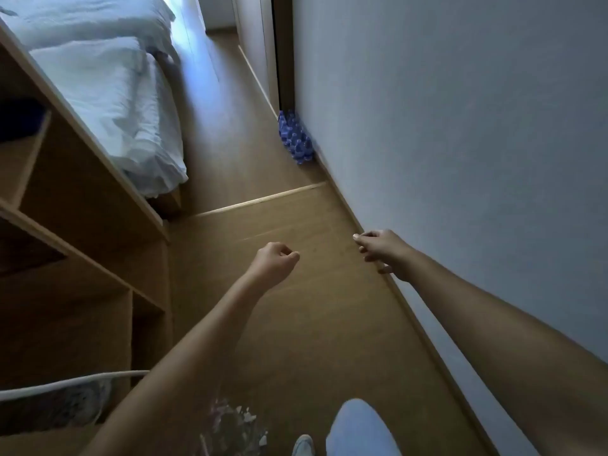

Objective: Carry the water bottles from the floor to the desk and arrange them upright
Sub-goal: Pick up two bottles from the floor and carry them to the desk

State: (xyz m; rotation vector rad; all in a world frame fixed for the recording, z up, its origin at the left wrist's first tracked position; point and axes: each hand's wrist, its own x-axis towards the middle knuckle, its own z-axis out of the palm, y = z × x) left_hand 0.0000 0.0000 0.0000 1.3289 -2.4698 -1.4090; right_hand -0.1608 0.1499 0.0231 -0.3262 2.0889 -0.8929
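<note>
A pack of blue water bottles (295, 138) stands on the wooden floor against the white wall, far ahead of me. My left hand (275, 262) hangs in the air over the floor with its fingers curled in and nothing in it. My right hand (381, 248) is stretched forward near the skirting board, fingers loosely bent, also holding nothing. Both hands are well short of the bottles. No desk is in view.
A wooden shelf unit (82, 232) runs along the left, with a bed and white bedding (108, 93) behind it. The white wall (460, 126) closes the right side. A floor threshold strip (263, 200) crosses the corridor. My knee and shoe (358, 429) show at the bottom.
</note>
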